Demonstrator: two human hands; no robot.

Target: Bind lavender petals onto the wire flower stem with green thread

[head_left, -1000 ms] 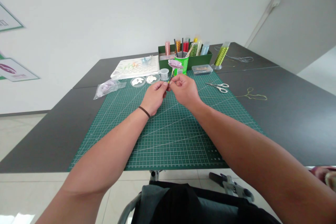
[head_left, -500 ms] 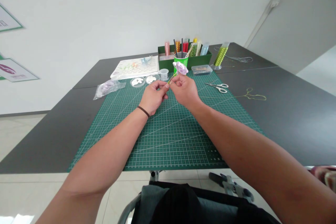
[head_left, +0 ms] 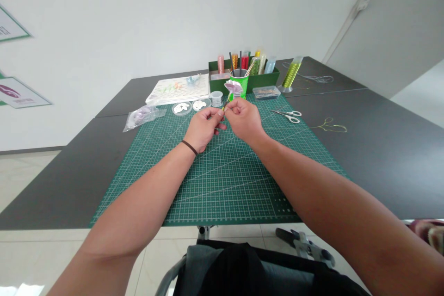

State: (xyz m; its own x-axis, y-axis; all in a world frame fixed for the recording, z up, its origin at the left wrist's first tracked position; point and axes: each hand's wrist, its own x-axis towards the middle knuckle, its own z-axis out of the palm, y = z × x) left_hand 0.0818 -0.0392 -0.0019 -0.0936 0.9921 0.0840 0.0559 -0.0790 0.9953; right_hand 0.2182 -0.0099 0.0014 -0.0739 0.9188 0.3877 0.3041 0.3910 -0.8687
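Pinching a thin green stem (head_left: 226, 103) between your left hand (head_left: 204, 128) and right hand (head_left: 244, 120), you hold a pale lilac flower (head_left: 233, 86) above the far part of the green cutting mat (head_left: 225, 185), with the bloom just in front of a green cup (head_left: 244, 84). The fingers of both hands are curled closed around the stem's lower end, though your hands hide exactly which fingertips touch it. Several petals already sit together on the stem as a flower head. Left of your hands, white pieces remain in two clear dishes (head_left: 181, 108), and a plastic bag (head_left: 142, 117) holds more lilac material. Well to the right, scissors (head_left: 287, 116) lie on the mat, while a loop of green wire (head_left: 328, 126) rests on the dark table (head_left: 381, 180).
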